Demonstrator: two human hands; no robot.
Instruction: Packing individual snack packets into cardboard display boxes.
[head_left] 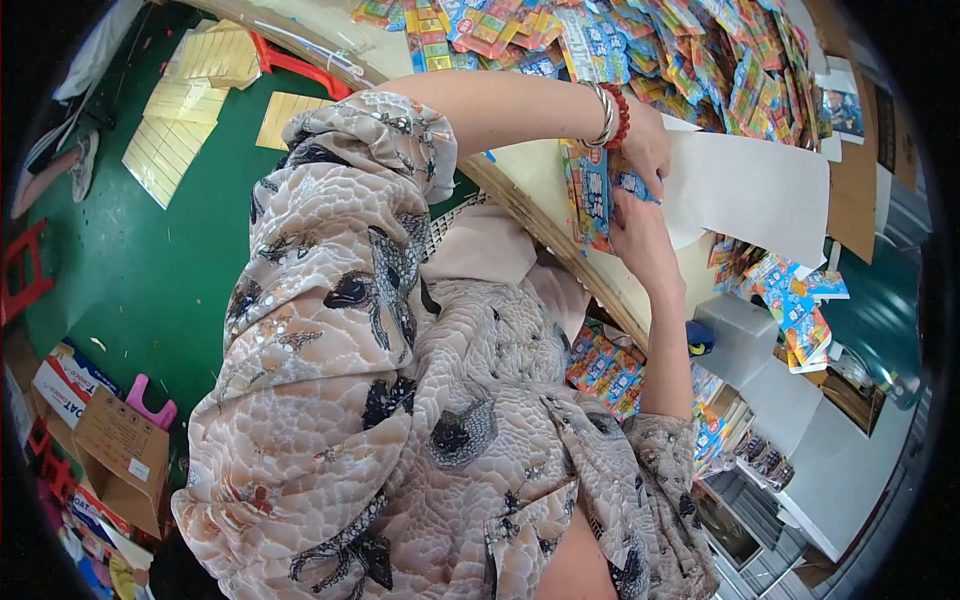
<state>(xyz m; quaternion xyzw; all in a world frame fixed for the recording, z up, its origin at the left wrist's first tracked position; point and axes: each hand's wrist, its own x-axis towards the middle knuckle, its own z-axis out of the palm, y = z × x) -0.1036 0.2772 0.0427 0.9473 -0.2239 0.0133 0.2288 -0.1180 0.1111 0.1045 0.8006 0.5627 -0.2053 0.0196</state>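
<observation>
Both my hands meet over the pale worktable [520, 170]. My left hand [645, 145], with silver bangles and a red bead bracelet at the wrist, reaches in from the left with its fingers curled down. Close below it, my right hand [642, 235] has its fingers bent round the lower end of a small blue printed packet [632, 186]. My left fingertips touch that packet's upper side. Right beside them on the table lies a colourful flat packet [588, 195], partly covered by my left hand. The fingers hide most of the held packet.
A big heap of similar packets [640, 50] fills the far side. White paper sheets [750, 190] lie right of my hands. More packets [790, 305] hang at the right edge, and others [605, 370] sit below the table. Cardboard boxes [120, 440] and red stools [25, 270] stand left.
</observation>
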